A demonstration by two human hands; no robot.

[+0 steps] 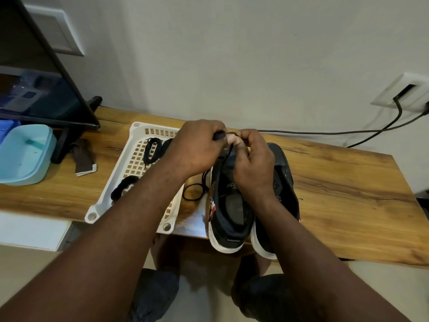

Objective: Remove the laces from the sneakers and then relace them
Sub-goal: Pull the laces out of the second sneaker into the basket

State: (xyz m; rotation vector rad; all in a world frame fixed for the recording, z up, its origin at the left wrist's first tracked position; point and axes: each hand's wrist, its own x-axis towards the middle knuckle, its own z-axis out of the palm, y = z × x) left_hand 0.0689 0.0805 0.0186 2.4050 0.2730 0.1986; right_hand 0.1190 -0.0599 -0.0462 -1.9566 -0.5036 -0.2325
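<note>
Black with white soles, the left sneaker (229, 212) and right sneaker (285, 182) stand side by side at the wooden table's (336, 182) near edge. Over the left sneaker's toe end, the left hand (197, 149) and right hand (253, 163) meet, fingers curled, both pinching a black lace (204, 182) (its slack loops on the table beside the shoe). More laces (151, 149) lie in a white basket (108, 182).

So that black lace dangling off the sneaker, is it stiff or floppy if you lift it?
Likely floppy: the lace droops from the sneaker into a loose loop on the table. Probably light, being so thin. Unlikely to roll away.
</note>
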